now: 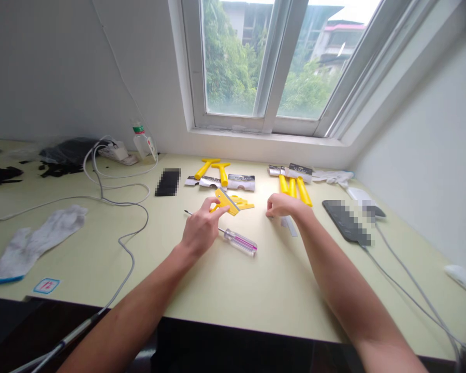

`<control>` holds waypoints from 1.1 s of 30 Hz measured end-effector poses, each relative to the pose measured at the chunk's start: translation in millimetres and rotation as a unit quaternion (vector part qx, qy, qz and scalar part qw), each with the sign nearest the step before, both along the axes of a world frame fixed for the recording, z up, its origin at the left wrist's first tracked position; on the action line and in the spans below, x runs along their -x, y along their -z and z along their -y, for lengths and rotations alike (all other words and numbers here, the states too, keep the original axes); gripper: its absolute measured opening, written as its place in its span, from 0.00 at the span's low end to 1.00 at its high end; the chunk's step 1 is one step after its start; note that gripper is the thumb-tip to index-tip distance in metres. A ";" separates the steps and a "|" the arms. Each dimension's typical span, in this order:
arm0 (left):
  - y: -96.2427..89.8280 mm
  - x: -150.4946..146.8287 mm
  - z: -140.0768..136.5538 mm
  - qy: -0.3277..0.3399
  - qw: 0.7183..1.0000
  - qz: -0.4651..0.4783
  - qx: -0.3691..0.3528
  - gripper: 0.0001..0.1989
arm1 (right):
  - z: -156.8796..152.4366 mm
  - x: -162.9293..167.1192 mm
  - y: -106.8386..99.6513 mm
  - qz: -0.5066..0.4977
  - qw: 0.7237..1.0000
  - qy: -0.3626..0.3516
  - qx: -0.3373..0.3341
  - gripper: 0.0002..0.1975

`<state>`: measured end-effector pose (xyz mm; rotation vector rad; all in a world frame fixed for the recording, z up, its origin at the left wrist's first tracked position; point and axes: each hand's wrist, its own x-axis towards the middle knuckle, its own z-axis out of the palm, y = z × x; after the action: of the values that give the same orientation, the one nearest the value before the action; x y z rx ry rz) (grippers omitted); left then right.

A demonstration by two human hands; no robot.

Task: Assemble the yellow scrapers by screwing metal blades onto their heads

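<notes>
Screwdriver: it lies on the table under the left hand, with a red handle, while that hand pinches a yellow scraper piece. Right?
Not quite. The head view shows the screwdriver has a clear handle with a purple stripe, not red. It does lie on the table under the left hand, which pinches the yellow scraper piece.

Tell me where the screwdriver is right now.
In the head view the screwdriver lies on the table near the middle, just right of the left hand, with its clear handle toward the person and the yellow scraper beyond it.
</notes>
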<state>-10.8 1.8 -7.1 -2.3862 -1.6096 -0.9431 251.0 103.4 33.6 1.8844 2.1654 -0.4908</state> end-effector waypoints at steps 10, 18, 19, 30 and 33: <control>-6.3 2.4 -2.0 0.064 0.982 0.172 -0.048 0.14 | 5.3 5.8 -8.4 -0.069 0.996 -0.049 -0.011 0.07; -7.4 4.2 -4.2 0.048 0.951 0.306 0.002 0.13 | 8.6 5.9 -13.5 -0.094 0.993 -0.056 -0.033 0.08; -6.7 3.8 -4.4 0.047 0.949 0.312 0.008 0.13 | 9.1 6.4 -13.3 -0.098 0.993 -0.061 -0.027 0.08; -4.4 1.2 -4.1 0.058 0.941 0.332 0.028 0.12 | 10.8 44.2 19.8 -0.128 0.982 -0.118 -0.079 0.08; -8.2 -0.8 -2.3 0.068 0.923 0.375 0.047 0.11 | 12.8 46.0 20.0 -0.133 0.979 -0.132 -0.085 0.06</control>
<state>-10.0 4.1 1.1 -2.3549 -1.7137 -2.0386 205.1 90.6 13.6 1.6513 2.6603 -0.5458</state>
